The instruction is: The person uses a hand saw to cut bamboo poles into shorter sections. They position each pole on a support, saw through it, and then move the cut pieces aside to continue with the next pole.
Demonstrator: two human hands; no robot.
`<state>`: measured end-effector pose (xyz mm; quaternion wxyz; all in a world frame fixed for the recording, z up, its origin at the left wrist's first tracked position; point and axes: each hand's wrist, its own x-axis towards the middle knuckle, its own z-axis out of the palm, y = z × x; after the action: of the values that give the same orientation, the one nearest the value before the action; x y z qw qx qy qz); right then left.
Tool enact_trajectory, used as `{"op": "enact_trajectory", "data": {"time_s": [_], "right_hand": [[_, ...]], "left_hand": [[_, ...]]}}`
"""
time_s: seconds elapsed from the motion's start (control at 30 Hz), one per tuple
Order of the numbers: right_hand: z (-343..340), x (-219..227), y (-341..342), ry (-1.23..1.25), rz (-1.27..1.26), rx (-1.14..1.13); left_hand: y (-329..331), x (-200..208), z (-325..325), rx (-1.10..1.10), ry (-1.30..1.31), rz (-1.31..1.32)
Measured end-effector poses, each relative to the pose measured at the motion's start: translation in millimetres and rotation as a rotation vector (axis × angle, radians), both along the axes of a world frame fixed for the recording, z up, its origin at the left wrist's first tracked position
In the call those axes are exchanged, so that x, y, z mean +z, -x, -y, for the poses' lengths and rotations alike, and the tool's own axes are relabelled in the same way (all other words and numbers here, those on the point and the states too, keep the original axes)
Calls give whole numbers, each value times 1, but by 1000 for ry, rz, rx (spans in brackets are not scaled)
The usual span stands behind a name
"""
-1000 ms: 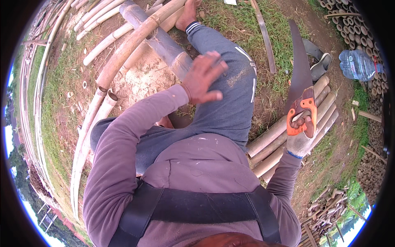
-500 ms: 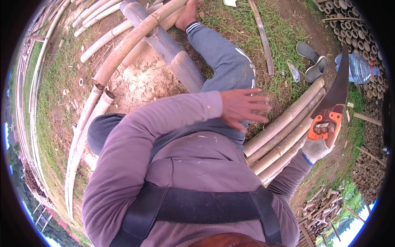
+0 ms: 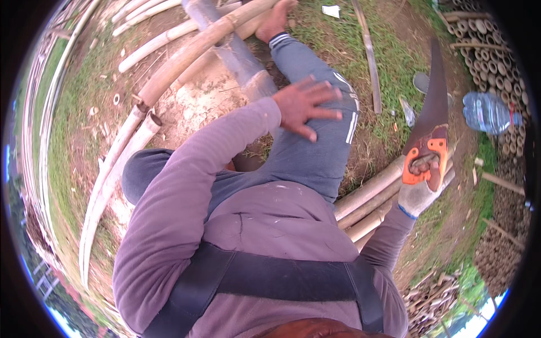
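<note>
At the right of the frame, we see the gloved right hand (image 3: 417,190) wrapped around the orange handle (image 3: 411,177) of a handsaw (image 3: 433,101), its blade pointing up. Near the centre, we find the bare left hand (image 3: 301,107) empty, fingers spread wide over the trouser leg (image 3: 321,152); we cannot tell whether they touch it. Bamboo poles (image 3: 191,55) cross at upper left.

Water bottle (image 3: 488,112), one: large, clear blue plastic, red at the neck; landmark for this list.
Bamboo stack (image 3: 496,62), one: cut ends showing, beside and above the bottle.
Shoe (image 3: 420,83), one: grey, partly hidden, left of and above the bottle.
Plastic scrap (image 3: 407,112), one: clear, crumpled, left of the bottle.
Paper scrap (image 3: 331,10), one: white, well up and left of the bottle.
</note>
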<state>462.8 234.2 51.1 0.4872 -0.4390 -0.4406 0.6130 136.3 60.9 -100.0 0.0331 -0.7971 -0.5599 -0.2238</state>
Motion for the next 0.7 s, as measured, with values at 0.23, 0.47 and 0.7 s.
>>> {"op": "enact_trajectory", "data": {"time_s": [0.23, 0.47, 0.7], "right_hand": [[7, -24, -15, -74, -6, 166], [63, -20, 43, -106, 115, 308], [123, 8, 80, -282, 144, 608]], "left_hand": [[168, 49, 91, 937, 388, -345], [192, 66, 208, 1523, 827, -100], [197, 56, 230, 1438, 759, 46]]}}
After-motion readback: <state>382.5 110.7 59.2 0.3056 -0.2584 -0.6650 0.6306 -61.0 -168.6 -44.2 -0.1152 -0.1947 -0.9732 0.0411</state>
